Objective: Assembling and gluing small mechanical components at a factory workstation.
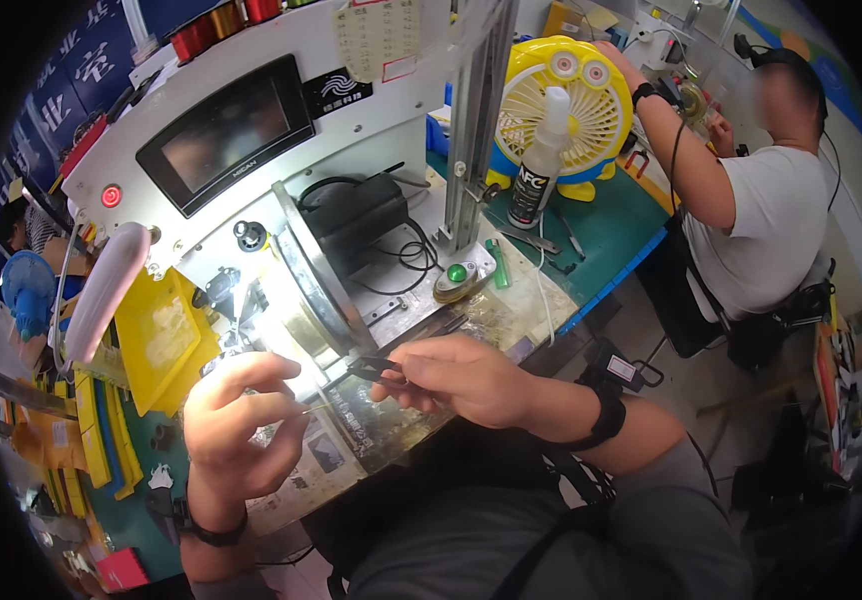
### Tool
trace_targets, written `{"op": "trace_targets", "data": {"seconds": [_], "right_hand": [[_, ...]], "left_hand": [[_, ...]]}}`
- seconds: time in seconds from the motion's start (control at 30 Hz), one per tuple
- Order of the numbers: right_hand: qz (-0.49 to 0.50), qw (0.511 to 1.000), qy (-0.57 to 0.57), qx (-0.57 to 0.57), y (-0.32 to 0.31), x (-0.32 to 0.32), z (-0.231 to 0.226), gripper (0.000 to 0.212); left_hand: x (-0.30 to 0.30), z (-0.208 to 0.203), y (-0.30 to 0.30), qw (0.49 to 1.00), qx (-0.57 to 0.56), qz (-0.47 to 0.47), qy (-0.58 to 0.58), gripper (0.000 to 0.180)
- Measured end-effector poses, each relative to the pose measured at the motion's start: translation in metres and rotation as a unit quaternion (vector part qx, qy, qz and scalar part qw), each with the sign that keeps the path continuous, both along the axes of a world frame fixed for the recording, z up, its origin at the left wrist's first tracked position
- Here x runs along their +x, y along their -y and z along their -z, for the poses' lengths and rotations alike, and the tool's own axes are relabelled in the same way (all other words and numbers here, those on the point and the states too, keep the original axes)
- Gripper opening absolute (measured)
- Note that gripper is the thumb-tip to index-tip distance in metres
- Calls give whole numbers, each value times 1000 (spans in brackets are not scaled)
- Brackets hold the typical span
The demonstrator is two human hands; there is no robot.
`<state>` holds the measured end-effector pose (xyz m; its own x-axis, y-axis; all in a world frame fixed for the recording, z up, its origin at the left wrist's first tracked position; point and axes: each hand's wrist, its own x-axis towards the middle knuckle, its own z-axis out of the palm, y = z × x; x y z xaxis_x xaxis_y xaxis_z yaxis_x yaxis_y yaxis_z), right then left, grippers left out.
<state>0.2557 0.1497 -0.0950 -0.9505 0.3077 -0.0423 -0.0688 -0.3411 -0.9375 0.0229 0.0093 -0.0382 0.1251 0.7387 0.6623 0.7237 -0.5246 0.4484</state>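
Observation:
My left hand (241, 425) is raised at the bench's front edge, its fingers curled together. A thin yellowish strand, like fine wire (319, 408), sticks out from its fingertips toward the right. Facing it, my right hand (466, 378) grips a small black hand tool (371, 367), whose tip points left; its exact kind is hard to make out. Just beyond both hands is the machine's round metal ring (316, 285), with glare from a lamp over its lower part.
The white machine panel bears a dark screen (231, 130) and a red button (111, 196). A pink lamp (111, 290) and yellow tray (161, 330) stand left. A spray bottle (541, 160) and yellow fan (591, 100) are right, near a seated person (751, 220).

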Motion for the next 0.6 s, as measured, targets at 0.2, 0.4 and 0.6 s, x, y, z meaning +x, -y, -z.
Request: {"op": "trace_targets", "data": {"seconds": [0.2,0.4,0.6], "right_hand": [[0,1000,-9,5,0,1,0,42],[29,994,-1,-105,3,0,5,33],[86,979,26,-183,5,-2,-1,40]], "left_hand": [[0,0,1,1000,-13,-10,-2,22],[-2,-5,-4,1000,9,-14,-25,21],[-7,-5,-1,1000,-2,-22,-4,18]]}}
